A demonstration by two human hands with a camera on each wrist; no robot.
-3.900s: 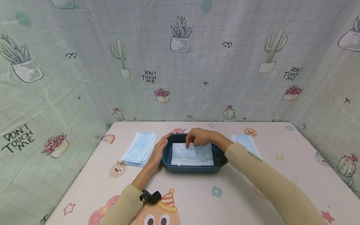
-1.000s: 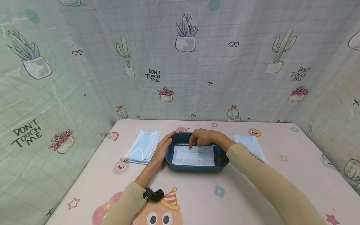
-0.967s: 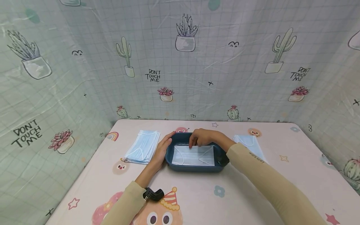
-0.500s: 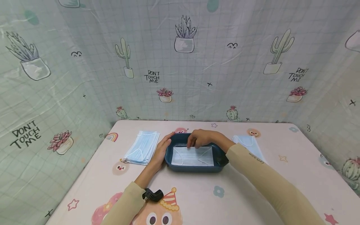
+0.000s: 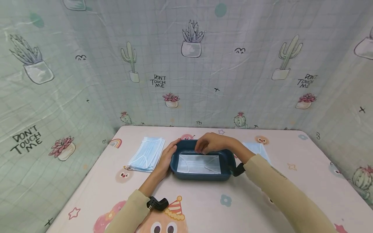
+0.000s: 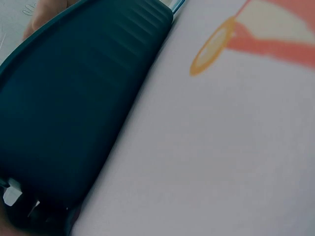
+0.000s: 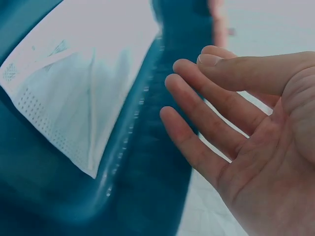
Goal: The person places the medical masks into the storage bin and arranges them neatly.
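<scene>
In the head view a dark blue plastic basket (image 5: pixel 198 177) sits at mid-table, with a pale blue disposable face mask (image 5: pixel 199 164) lying flat inside it. My left hand (image 5: pixel 166 158) rests along the basket's left side, fingers straight towards its far left corner. Above the far rim hovers my right hand (image 5: pixel 214 142), apart from the mask and holding nothing. The right wrist view shows the right hand's fingers (image 7: pixel 211 118) loosely bent, spread beside the mask (image 7: pixel 74 93) and over the basket's edge (image 7: pixel 152 172). In the left wrist view the basket wall (image 6: pixel 74 108) fills the left side.
Left of the basket lies a fanned stack of face masks (image 5: pixel 147 153). More mask material (image 5: pixel 257 149) lies to the right, partly hidden by my right arm. The table (image 5: pixel 209 213) has a printed cartoon cloth, and a cactus-patterned curtain (image 5: pixel 204 71) stands behind it.
My right hand has lifted off the mask in the basket and its wrist has moved a little to the right. The mask lies lower in the basket. My left hand stays at the basket's side.
</scene>
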